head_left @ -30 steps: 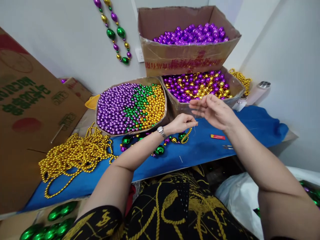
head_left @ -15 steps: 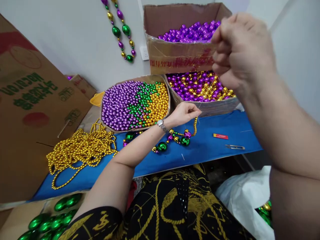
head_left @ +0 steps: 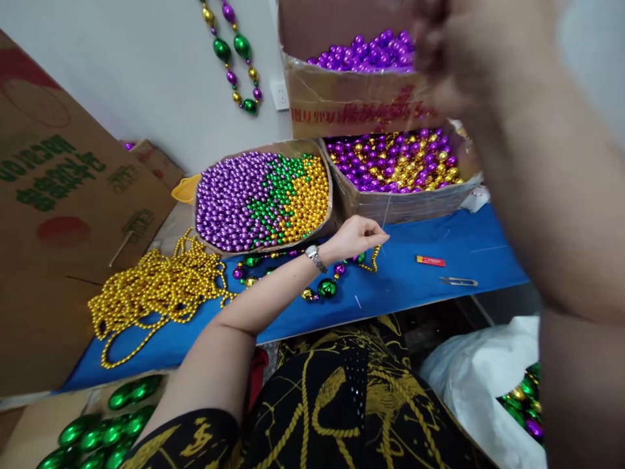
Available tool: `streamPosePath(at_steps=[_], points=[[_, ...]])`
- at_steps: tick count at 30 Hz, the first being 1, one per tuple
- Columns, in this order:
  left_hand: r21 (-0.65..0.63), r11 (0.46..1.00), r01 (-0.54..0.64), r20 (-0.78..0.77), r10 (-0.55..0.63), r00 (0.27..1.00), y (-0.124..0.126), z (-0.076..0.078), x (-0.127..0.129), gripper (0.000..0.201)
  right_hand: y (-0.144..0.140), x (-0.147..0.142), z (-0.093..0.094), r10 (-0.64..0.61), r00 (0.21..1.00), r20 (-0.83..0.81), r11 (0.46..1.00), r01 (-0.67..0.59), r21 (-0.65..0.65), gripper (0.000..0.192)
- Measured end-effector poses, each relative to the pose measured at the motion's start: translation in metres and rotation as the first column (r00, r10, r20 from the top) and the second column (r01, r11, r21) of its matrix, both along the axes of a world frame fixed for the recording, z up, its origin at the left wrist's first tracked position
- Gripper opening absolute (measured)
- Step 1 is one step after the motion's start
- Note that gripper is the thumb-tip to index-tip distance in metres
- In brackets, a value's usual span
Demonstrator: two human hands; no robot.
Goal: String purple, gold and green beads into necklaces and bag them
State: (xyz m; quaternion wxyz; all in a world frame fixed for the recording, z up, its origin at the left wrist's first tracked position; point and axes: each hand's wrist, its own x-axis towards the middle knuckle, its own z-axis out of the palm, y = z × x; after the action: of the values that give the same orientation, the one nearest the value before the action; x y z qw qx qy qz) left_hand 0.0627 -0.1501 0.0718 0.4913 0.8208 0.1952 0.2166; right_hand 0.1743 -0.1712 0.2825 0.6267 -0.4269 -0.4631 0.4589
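My left hand (head_left: 359, 236), with a watch (head_left: 315, 258) on its wrist, pinches a thin clear thread (head_left: 387, 210) just above the blue table. A short run of small gold beads (head_left: 375, 258) hangs by its fingertips. Beneath the forearm lies a bead necklace with large green balls (head_left: 327, 287) and purple and gold beads. My right hand (head_left: 469, 58) is raised high at the upper right, close to the camera and blurred. Its fingers are curled, and the thread rises steeply from the left fingertips; its upper end fades from sight.
Boxes of mixed beads (head_left: 234, 205), purple-gold beads (head_left: 390, 163) and purple beads (head_left: 366, 52) stand behind. Gold bead strands (head_left: 156, 286) lie left. A lighter (head_left: 430, 260) and thread snips (head_left: 459, 281) lie right on the blue cloth (head_left: 400, 286). A white bag (head_left: 469, 365) stands below.
My right hand has risen and come nearer the camera. My left hand has dropped slightly, still pinching the thread, and the gold beads hang lower. The view has shifted a little.
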Motion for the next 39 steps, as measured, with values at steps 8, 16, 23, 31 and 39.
streamPosePath(at_steps=[8,16,23,31,39], points=[[-0.092,0.995,0.038,0.124,-0.027,0.992,-0.015,-0.019,0.013,0.014,0.028,-0.094,-0.084,0.095,0.257,0.962,0.896,-0.442,0.03,0.01],[-0.475,0.875,-0.095,0.277,0.251,0.927,-0.002,-0.017,-0.016,0.033,-0.034,0.015,-0.166,-0.285,0.272,0.919,0.935,-0.132,0.329,0.025],[-0.428,0.892,-0.142,0.266,0.275,0.924,-0.007,-0.003,-0.026,0.03,-0.064,0.034,-0.223,-0.061,0.584,0.809,0.998,0.025,0.057,0.025],[-0.439,0.896,-0.06,0.254,0.189,0.949,0.008,-0.006,-0.038,0.025,-0.088,0.034,-0.188,-0.222,0.427,0.876,0.965,-0.035,0.261,0.024],[0.138,0.99,-0.039,0.269,0.0,0.963,-0.002,0.007,-0.039,0.018,-0.084,0.041,-0.221,0.042,0.577,0.816,0.986,-0.158,0.061,0.024]])
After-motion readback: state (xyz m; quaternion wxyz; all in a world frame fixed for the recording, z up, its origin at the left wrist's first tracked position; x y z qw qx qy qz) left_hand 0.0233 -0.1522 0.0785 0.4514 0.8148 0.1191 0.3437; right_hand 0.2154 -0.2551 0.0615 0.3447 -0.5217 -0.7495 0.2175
